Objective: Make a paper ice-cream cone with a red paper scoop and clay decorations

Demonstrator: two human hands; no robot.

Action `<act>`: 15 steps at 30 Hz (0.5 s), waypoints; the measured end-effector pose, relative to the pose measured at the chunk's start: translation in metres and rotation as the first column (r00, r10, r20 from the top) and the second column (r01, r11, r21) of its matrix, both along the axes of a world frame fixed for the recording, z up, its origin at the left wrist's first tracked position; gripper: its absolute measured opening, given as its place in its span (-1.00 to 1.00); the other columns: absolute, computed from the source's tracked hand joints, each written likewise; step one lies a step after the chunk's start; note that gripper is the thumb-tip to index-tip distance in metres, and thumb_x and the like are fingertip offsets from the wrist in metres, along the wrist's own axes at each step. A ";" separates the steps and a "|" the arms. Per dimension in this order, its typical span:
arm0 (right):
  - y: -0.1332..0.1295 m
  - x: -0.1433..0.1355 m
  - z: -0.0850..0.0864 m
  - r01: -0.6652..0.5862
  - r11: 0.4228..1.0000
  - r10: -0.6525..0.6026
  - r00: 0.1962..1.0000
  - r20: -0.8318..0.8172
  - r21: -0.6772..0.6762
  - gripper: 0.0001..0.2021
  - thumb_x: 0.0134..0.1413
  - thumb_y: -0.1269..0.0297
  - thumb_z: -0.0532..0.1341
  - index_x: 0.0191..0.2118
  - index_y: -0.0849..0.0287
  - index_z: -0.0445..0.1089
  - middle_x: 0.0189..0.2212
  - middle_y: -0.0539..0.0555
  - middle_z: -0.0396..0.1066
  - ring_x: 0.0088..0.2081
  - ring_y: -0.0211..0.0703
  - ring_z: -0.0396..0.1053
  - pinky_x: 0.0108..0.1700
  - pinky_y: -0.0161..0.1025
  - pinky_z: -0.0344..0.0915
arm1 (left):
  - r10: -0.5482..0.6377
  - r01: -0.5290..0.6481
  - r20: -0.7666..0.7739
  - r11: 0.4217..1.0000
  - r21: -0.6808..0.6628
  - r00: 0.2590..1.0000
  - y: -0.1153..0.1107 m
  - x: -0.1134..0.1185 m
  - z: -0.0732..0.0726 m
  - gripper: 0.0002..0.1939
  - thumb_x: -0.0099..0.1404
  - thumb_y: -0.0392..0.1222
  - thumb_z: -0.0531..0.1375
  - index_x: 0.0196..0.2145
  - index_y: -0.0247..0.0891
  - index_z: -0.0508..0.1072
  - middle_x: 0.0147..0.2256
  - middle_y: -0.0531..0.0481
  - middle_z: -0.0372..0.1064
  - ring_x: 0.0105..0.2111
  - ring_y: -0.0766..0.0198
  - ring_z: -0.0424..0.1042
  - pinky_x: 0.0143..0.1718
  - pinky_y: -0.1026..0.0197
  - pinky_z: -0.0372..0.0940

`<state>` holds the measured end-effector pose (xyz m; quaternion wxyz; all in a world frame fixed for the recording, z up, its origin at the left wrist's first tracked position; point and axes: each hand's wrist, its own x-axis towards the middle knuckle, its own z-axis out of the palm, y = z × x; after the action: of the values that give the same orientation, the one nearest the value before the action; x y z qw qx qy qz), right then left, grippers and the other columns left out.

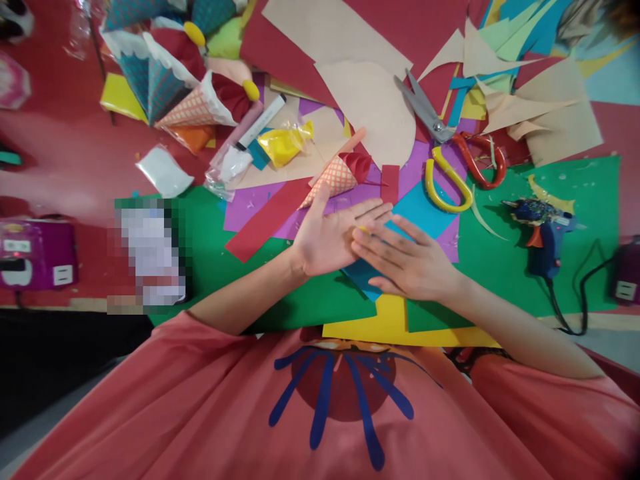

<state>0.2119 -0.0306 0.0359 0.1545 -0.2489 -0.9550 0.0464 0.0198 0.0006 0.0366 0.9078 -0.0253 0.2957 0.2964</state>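
Observation:
My left hand [330, 237] lies palm up with its fingers stretched out. Across its fingers and palm rests my right hand [413, 260], palm down, its fingers flat and slightly apart. A tiny yellow bit [365, 230] shows at my right fingertips, between the two hands; most of it is hidden and its kind is unclear. Just beyond my left thumb lies a small checkered paper cone [335, 181] with dark red filling. Farther off is a plastic packet of yellow clay-like material [286, 145]. Beneath my hands are blue paper [365, 277] and a green sheet [300, 303].
Large scissors [437, 130] with red and yellow handles lie open beyond my right hand. A glue gun [547, 243] and its cord are at right. Wrapped cones [170, 80], a white packet [165, 171], a marker [263, 122] and a blurred-out phone [153, 253] stand left. Paper scraps [560, 113] cover the back.

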 end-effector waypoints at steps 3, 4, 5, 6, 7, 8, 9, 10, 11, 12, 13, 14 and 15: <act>0.000 -0.008 -0.001 0.013 0.999 -0.012 1.000 0.029 -0.035 -0.41 0.40 0.06 -0.05 0.42 0.14 -0.10 0.35 0.07 0.15 0.36 -0.08 0.14 0.39 0.04 0.09 | -0.069 0.068 -0.027 0.997 -0.043 0.997 -0.002 0.002 0.000 -0.29 0.38 0.29 -0.21 0.08 -0.34 0.34 0.02 -0.15 0.47 0.28 0.11 0.23 0.28 0.08 0.10; 0.002 -0.007 -0.002 0.060 0.997 -0.058 0.998 0.029 -0.048 -0.38 0.38 0.01 -0.05 0.43 0.16 -0.10 0.35 0.11 0.14 0.37 -0.03 0.14 0.38 0.08 0.09 | -0.075 0.074 -0.030 0.996 -0.042 0.997 -0.003 0.003 0.000 -0.31 0.38 0.29 -0.20 0.05 -0.31 0.36 -0.02 -0.14 0.50 0.26 0.09 0.27 0.25 0.06 0.14; 0.004 -0.006 -0.003 0.106 0.993 -0.105 0.994 0.029 -0.054 -0.35 0.37 -0.01 -0.04 0.44 0.18 -0.13 0.35 0.15 0.14 0.37 0.01 0.13 0.38 0.10 0.08 | -0.073 0.072 -0.034 0.997 -0.026 0.997 -0.003 0.003 -0.001 -0.32 0.37 0.30 -0.20 0.02 -0.28 0.38 -0.05 -0.12 0.51 0.24 0.08 0.29 0.23 0.04 0.18; 0.006 -0.003 -0.005 0.138 0.990 -0.138 0.990 0.022 -0.036 -0.32 0.37 -0.02 -0.05 0.44 0.22 -0.17 0.35 0.19 0.15 0.36 0.04 0.14 0.38 0.12 0.09 | -0.065 0.066 -0.038 0.998 0.005 0.997 -0.003 0.003 -0.001 -0.33 0.36 0.32 -0.19 0.01 -0.25 0.38 -0.06 -0.11 0.52 0.22 0.07 0.30 0.21 0.02 0.20; 0.007 0.001 -0.006 0.160 0.987 -0.160 0.987 0.011 -0.007 -0.32 0.38 -0.02 -0.05 0.44 0.24 -0.18 0.33 0.21 0.19 0.35 0.04 0.17 0.37 0.11 0.10 | -0.056 0.058 -0.043 0.997 0.048 0.998 -0.002 0.002 -0.002 -0.32 0.35 0.34 -0.18 0.01 -0.23 0.39 -0.05 -0.11 0.51 0.23 0.06 0.30 0.21 0.01 0.21; 0.006 0.003 -0.007 0.161 0.987 -0.161 0.987 0.001 0.027 -0.33 0.38 -0.01 -0.05 0.44 0.24 -0.17 0.31 0.20 0.23 0.33 0.03 0.20 0.36 0.10 0.10 | -0.047 0.052 -0.048 0.994 0.095 0.998 -0.001 0.001 -0.003 -0.31 0.34 0.36 -0.16 0.01 -0.22 0.40 -0.02 -0.11 0.50 0.24 0.05 0.28 0.21 0.00 0.20; 0.005 0.005 -0.007 0.140 0.989 -0.140 0.990 -0.009 0.054 -0.36 0.39 0.01 -0.06 0.43 0.23 -0.13 0.29 0.17 0.27 0.32 -0.01 0.23 0.37 0.07 0.10 | -0.043 0.050 -0.054 0.990 0.134 0.998 0.000 0.000 -0.004 -0.30 0.32 0.37 -0.14 0.02 -0.23 0.41 0.01 -0.11 0.49 0.26 0.05 0.25 0.22 0.01 0.20; 0.003 0.005 -0.007 0.105 0.992 -0.104 0.994 -0.019 0.072 -0.39 0.39 0.02 -0.06 0.42 0.21 -0.08 0.27 0.12 0.30 0.30 -0.05 0.26 0.38 0.04 0.09 | -0.043 0.052 -0.062 0.986 0.160 0.997 0.000 -0.001 -0.006 -0.29 0.32 0.38 -0.12 0.02 -0.25 0.41 0.04 -0.13 0.46 0.29 0.05 0.22 0.23 0.04 0.19; 0.001 0.003 -0.007 0.061 0.995 -0.059 0.998 -0.028 0.077 -0.43 0.40 0.04 -0.05 0.40 0.17 -0.02 0.26 0.07 0.31 0.29 -0.10 0.27 0.39 0.00 0.07 | -0.049 0.060 -0.068 0.983 0.176 0.996 0.000 -0.001 -0.007 -0.29 0.31 0.38 -0.10 0.02 -0.26 0.41 0.07 -0.13 0.44 0.31 0.06 0.18 0.23 0.06 0.18; -0.001 0.000 -0.006 0.019 0.998 -0.017 0.999 -0.032 0.063 -0.46 0.40 0.06 -0.03 0.38 0.13 0.02 0.27 0.02 0.30 0.30 -0.15 0.26 0.41 -0.03 0.04 | -0.061 0.074 -0.071 0.980 0.183 0.996 -0.001 -0.002 -0.009 -0.29 0.31 0.38 -0.08 0.02 -0.28 0.41 0.09 -0.14 0.42 0.32 0.07 0.16 0.23 0.08 0.18; -0.002 -0.004 -0.005 -0.012 0.999 0.014 0.999 -0.039 0.034 -0.48 0.39 0.06 -0.02 0.37 0.08 0.06 0.28 -0.01 0.28 0.30 -0.17 0.25 0.42 -0.05 0.02 | -0.078 0.090 -0.071 0.979 0.182 0.994 -0.002 -0.002 -0.011 -0.29 0.30 0.38 -0.06 0.02 -0.29 0.41 0.10 -0.14 0.41 0.32 0.07 0.16 0.21 0.10 0.19; -0.001 -0.007 -0.005 -0.026 1.000 0.025 0.999 -0.046 -0.005 -0.49 0.39 0.05 -0.01 0.36 0.05 0.07 0.29 -0.02 0.25 0.31 -0.16 0.24 0.43 -0.04 0.01 | -0.097 0.107 -0.064 0.978 0.176 0.993 -0.003 -0.002 -0.013 -0.29 0.29 0.39 -0.04 0.01 -0.29 0.42 0.09 -0.14 0.42 0.32 0.06 0.17 0.19 0.10 0.22; 0.001 -0.010 -0.004 -0.020 0.999 0.018 0.999 -0.051 -0.048 -0.47 0.38 0.02 0.00 0.36 0.05 0.07 0.30 0.00 0.24 0.31 -0.12 0.24 0.43 0.00 0.01 | -0.112 0.120 -0.055 0.978 0.170 0.992 -0.004 -0.001 -0.015 -0.30 0.28 0.39 -0.03 0.01 -0.27 0.42 0.07 -0.13 0.43 0.30 0.05 0.20 0.15 0.09 0.25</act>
<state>0.2019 -0.0297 0.0315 0.1723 -0.2422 -0.9517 0.0775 0.0186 -0.0036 0.0216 0.9154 0.0776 0.2904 0.2678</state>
